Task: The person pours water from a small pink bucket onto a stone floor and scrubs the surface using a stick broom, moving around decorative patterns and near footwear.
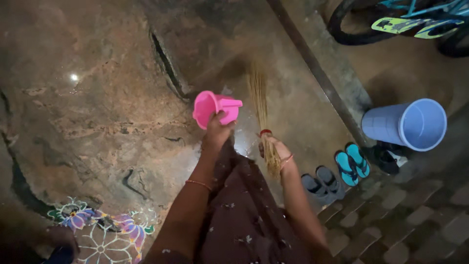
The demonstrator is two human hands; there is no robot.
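My left hand (216, 131) grips a pink plastic mug (212, 108) by its handle, tilted on its side with the mouth facing left, above the wet stone floor (97, 98). My right hand (276, 151) holds a bundled stick broom (261, 105) near its red binding, with the bristles spread forward on the wet ground. Both arms reach out over my dark patterned dress (244, 215).
A pale blue bucket (408, 124) lies on its side at right. Blue sandals (352, 163) and grey sandals (322, 184) sit on paving below it. A bicycle wheel (361, 24) is at top right. A coloured floor drawing (102, 232) is at bottom left.
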